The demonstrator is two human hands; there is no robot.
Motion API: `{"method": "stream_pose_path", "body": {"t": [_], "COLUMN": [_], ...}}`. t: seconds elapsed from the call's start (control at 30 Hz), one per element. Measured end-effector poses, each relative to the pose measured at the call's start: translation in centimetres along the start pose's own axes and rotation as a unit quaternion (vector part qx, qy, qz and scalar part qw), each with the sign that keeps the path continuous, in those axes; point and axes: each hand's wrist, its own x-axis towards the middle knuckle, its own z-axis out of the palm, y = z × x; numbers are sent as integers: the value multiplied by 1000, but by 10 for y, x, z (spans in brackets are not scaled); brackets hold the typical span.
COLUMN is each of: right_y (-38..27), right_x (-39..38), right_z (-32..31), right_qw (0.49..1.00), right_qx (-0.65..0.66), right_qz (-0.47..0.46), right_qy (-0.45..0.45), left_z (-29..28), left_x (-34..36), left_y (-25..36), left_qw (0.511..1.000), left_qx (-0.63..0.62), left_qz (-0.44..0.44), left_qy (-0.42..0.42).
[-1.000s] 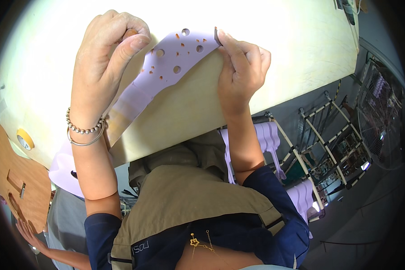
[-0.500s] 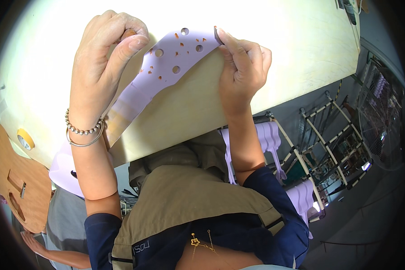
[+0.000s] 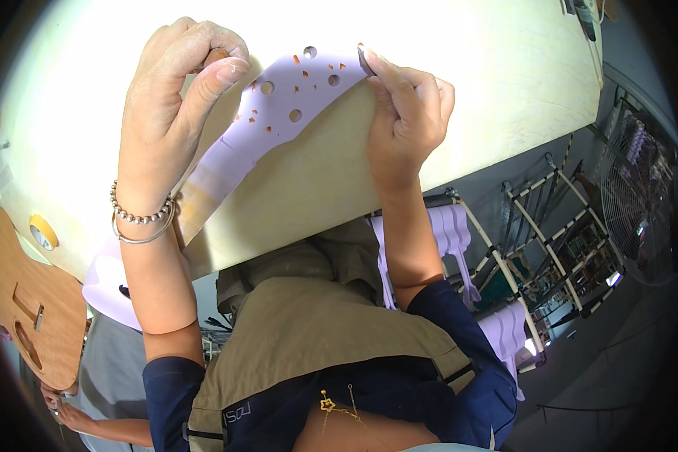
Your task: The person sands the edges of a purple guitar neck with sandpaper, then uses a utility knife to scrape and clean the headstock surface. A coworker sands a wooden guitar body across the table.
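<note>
A lilac guitar headstock (image 3: 309,94) with several round holes lies on the pale tabletop (image 3: 497,113), scattered with small orange-brown flecks. Its neck (image 3: 222,166) slants down and left, under my left forearm, with a tan-yellow stretch lower down. Above the headstock's left side, my left hand (image 3: 177,90) is curled closed on a small orange-brown piece (image 3: 218,55), mostly hidden by thumb and fingers. At the headstock's right tip, my right hand (image 3: 407,109) pinches a small dark piece (image 3: 365,62) that looks like sandpaper, against the edge.
A lilac guitar body (image 3: 107,285) shows beyond my left forearm, near a yellow tape roll (image 3: 44,232). Lower left, a co-worker's hands (image 3: 66,410) are beside a wooden guitar body (image 3: 34,316). On the right stand racks with lilac parts (image 3: 448,230) and a large fan (image 3: 640,196).
My two hands and the headstock have hardly moved. At the lower left, the co-worker's hand has shifted, and a second hand now shows beside it.
</note>
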Motion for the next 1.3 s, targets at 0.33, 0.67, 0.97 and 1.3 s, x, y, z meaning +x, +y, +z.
{"method": "stream_pose_path", "body": {"t": [0.33,0.67,0.97,1.3], "right_y": [0,-1,-4,-1], "right_x": [2,6,6,7], "right_z": [-3,6,6,7], "right_qw": [1000,1000,1000,1000], "right_qx": [12,12,-7,2], "right_qz": [-2,17,16,-6], "right_qy": [-15,-13,-9,14], "left_z": [-2,-2,-2,-5], "left_x": [1,1,0,0], "left_y": [2,2,1,3], "left_qw": [1000,1000,1000,998], "left_qx": [28,21,22,43], "left_qz": [5,9,10,-3], "left_qy": [-6,-3,-14,-43]}}
